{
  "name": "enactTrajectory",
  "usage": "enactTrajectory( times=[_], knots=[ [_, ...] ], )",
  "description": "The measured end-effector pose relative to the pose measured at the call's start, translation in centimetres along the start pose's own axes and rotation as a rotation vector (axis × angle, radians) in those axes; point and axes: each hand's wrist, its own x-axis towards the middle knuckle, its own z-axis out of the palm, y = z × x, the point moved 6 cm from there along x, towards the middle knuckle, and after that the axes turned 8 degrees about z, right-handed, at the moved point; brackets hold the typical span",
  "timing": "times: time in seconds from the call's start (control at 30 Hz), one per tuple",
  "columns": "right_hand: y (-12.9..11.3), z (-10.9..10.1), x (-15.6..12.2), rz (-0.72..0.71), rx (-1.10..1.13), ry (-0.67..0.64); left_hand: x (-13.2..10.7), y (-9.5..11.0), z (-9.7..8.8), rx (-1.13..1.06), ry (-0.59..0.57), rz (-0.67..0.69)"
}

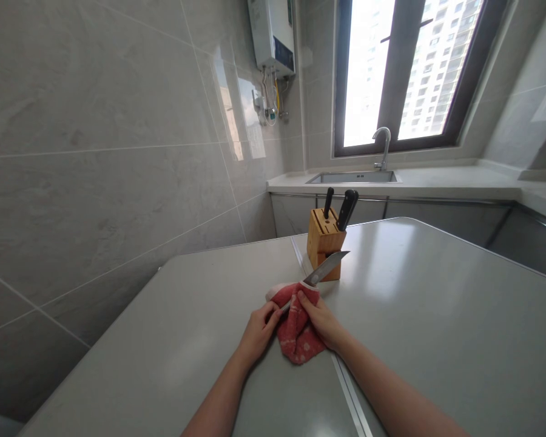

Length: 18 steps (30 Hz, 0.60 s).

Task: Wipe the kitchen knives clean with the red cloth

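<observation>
- Knife (326,269), one: blade bare beyond the right fingertips, slanting up and away; near end at the left fingers, middle under cloth.
- Left hand (260,328): fingers closed narrowly on the near end; exact grip hidden.
- Right hand (321,318): fingers pinching red cloth (295,331) about the knife; a cut possible should cloth bunch or slip.
- Knife block (326,240), wooden: just beyond the fingers; could be nicked if the blade swings.

left grip (257,331): on knife (325,269) | right grip (322,318): red cloth (295,343) around knife | wooden block (317,240) beyond, on table (437,340)
</observation>
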Motion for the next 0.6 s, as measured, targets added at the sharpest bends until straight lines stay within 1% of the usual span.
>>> enactTrajectory(
  times=[0.1, 0.2, 0.43, 0.6],
  knots=[
    [0.05, 0.04, 0.04, 0.007, 0.036, -0.012, -0.03, 0.05, 0.06, 0.021, -0.017, 0.002],
    [0.0, 0.13, 0.05, 0.001, 0.017, -0.032, -0.06, -0.04, 0.11, 0.035, -0.021, 0.009],
    [-0.33, 0.18, -0.07, -0.019, -0.05, -0.038, -0.06, -0.57, -0.21, 0.061, 0.05, 0.013],
    [-0.31, 0.29, -0.04, -0.015, -0.052, -0.048, -0.04, -0.53, -0.13, 0.058, 0.041, 0.015]
  ],
)
